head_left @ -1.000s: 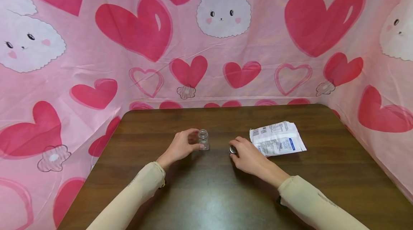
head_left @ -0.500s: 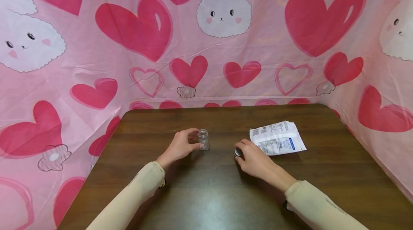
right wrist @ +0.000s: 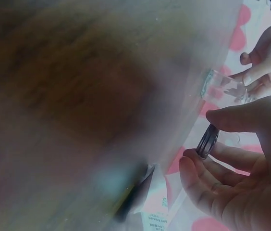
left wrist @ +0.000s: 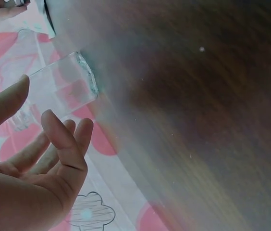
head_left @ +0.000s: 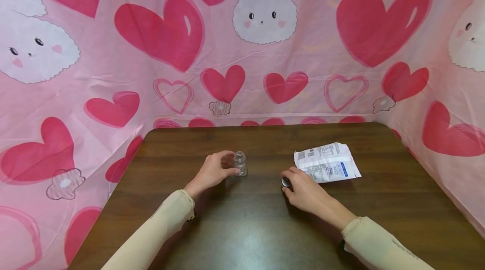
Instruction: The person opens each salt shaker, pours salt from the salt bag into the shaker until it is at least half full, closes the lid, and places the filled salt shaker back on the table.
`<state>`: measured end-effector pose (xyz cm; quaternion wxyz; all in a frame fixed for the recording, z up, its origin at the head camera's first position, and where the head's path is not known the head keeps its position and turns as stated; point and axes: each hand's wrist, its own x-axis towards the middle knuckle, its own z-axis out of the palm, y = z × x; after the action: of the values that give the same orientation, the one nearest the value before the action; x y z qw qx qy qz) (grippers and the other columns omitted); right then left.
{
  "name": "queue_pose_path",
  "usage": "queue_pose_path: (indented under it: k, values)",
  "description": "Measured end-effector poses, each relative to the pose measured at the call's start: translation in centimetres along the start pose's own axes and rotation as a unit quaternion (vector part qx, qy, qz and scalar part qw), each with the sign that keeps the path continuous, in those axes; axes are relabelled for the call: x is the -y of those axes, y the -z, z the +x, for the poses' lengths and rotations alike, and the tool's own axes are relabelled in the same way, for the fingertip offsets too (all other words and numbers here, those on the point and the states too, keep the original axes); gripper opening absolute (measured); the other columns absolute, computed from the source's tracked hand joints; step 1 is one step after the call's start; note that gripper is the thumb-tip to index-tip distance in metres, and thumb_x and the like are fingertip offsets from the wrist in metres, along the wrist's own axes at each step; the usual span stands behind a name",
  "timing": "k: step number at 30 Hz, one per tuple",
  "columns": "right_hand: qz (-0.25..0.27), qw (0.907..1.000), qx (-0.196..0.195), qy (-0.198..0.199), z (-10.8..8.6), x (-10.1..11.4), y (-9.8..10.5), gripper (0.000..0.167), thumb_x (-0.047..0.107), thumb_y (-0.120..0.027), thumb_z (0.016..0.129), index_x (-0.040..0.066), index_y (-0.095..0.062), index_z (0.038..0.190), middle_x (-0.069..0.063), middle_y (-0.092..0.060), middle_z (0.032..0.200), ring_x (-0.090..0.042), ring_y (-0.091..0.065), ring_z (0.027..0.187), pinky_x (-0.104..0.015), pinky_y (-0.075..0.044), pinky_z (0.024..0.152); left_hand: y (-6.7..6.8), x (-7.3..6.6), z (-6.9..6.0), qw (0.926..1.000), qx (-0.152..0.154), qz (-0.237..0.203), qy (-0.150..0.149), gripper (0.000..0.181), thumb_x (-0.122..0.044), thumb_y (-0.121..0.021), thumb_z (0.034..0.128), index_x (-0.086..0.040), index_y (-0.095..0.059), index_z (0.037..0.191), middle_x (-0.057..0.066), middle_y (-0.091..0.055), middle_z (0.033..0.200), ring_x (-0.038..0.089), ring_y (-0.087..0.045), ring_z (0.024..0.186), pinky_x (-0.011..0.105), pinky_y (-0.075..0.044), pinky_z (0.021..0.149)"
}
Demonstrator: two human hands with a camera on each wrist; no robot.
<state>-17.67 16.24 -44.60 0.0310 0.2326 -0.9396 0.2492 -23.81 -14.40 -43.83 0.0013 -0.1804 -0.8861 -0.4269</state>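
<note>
A small clear glass jar (head_left: 240,161) stands upright on the brown table, its mouth uncovered. My left hand (head_left: 214,171) holds it from the left side, thumb in front and fingers reaching behind. In the left wrist view the jar's squared base (left wrist: 88,74) shows beyond the thumb and fingertips. To the right of the jar, my right hand (head_left: 305,190) pinches a round, dark metallic lid (head_left: 286,182). The right wrist view has this lid (right wrist: 207,141) edge-on between thumb and fingertips, apart from the jar.
A white printed packet (head_left: 328,164) lies flat on the table (head_left: 242,219), just beyond the right hand. Pink cloth (head_left: 261,59) with hearts and rabbits hangs behind the table and along both sides.
My right hand has drawn rightward and slightly toward me with the lid, away from the jar. The left hand and the jar keep their place.
</note>
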Motion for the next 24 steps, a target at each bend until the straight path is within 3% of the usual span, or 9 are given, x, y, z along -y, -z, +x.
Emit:
queue_pose_path:
  k: [4, 14, 24]
  values:
    - [-0.008, 0.9999, -0.007, 0.009, -0.4, -0.2, 0.1, 0.034, 0.005, -0.084, 0.087, -0.007, -0.071, 0.117, -0.014, -0.068, 0.109, -0.024, -0.065, 0.094, -0.045, -0.057, 0.088, 0.0, 0.1, 0.0, 1.0, -0.001, 0.004, 0.001, 0.051, -0.013, -0.09, 0.0851, -0.001, -0.069, 0.129, 0.012, -0.073, 0.12, 0.028, -0.072, 0.105, 0.048, -0.056, 0.094]
    - [0.006, 0.9997, 0.01, -0.021, -1.4, -0.5, 0.6, 0.034, 0.005, -0.083, 0.089, -0.007, -0.07, 0.118, -0.015, -0.068, 0.113, -0.026, -0.065, 0.097, -0.048, -0.057, 0.091, -0.2, 0.1, 0.1, 1.0, -0.003, 0.001, -0.006, 0.049, -0.013, -0.09, 0.0853, 0.0, -0.069, 0.127, 0.011, -0.074, 0.116, 0.028, -0.072, 0.101, 0.049, -0.057, 0.092]
    - [0.001, 0.9997, -0.012, -0.02, -2.1, -0.7, 1.2, 0.033, 0.005, -0.085, 0.086, -0.006, -0.071, 0.114, -0.012, -0.069, 0.107, -0.023, -0.064, 0.091, -0.046, -0.057, 0.085, -0.3, 0.4, 0.1, 1.0, -0.004, 0.005, -0.007, 0.048, -0.012, -0.088, 0.0872, 0.0, -0.069, 0.129, 0.011, -0.074, 0.115, 0.027, -0.072, 0.101, 0.047, -0.057, 0.091]
